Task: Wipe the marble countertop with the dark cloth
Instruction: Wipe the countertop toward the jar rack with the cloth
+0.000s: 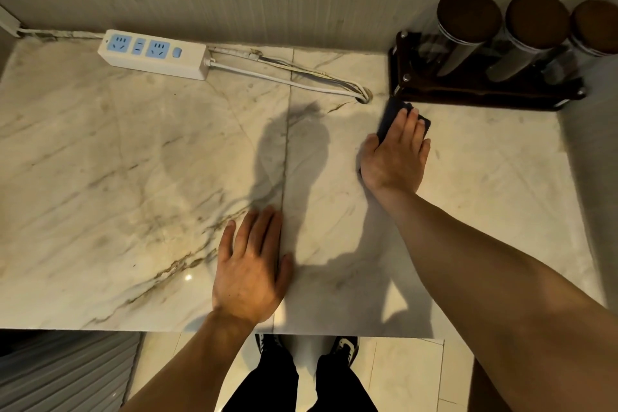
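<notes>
The marble countertop [133, 160] is pale with brown veins and fills most of the view. My right hand [396, 154] lies flat on the dark cloth [391, 112], pressing it onto the marble just in front of the jar rack. Only the far edge of the cloth shows past my fingertips. My left hand [250, 267] rests palm down on the marble near the front edge, fingers slightly apart, holding nothing.
A white power strip [153, 53] with blue sockets lies at the back left; its cable [284, 80] runs to a hole in the counter. A dark wooden rack [468, 94] with three lidded glass jars [468, 27] stands at the back right. The counter ends at right.
</notes>
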`<state>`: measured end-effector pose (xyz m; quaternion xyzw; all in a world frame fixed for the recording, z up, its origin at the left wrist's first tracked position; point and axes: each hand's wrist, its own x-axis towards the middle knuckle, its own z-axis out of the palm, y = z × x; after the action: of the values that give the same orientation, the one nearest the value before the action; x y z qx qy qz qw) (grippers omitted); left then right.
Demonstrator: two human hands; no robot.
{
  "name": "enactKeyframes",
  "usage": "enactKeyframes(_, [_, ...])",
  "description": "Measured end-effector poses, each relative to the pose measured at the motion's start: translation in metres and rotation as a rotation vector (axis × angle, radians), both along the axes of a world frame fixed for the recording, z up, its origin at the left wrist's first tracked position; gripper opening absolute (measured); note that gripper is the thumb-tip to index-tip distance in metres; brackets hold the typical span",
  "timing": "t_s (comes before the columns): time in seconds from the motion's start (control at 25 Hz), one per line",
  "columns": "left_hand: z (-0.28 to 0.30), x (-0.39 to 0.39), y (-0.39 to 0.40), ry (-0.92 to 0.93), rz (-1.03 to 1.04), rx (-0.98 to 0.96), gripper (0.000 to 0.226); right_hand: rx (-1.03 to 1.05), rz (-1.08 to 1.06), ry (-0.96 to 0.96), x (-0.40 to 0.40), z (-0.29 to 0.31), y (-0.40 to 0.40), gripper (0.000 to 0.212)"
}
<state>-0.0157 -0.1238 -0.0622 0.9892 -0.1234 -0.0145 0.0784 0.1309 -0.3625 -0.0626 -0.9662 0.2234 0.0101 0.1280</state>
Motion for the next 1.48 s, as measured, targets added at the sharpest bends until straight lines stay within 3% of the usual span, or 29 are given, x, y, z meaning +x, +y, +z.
enactKeyframes(0.16, [-0.002, -0.001, 0.002, -0.034, -0.007, -0.03, 0.06, 0.032, -0.185, -0.015, -0.012, 0.001, 0.009, 0.069])
enactKeyframes(0.44, [0.0, -0.001, 0.001, -0.067, -0.004, -0.043, 0.057, 0.052, -0.296, -0.038, -0.047, 0.006, 0.016, 0.068])
enactKeyframes(1.08, [-0.003, -0.002, 0.0, 0.018, -0.013, 0.025, 0.063, 0.061, -0.409, 0.016, -0.147, 0.006, 0.036, 0.068])
enactKeyframes(1.48, [0.004, -0.002, -0.002, 0.068, -0.021, 0.003, 0.066, 0.089, -0.366, 0.016, -0.195, 0.01, 0.042, 0.068])
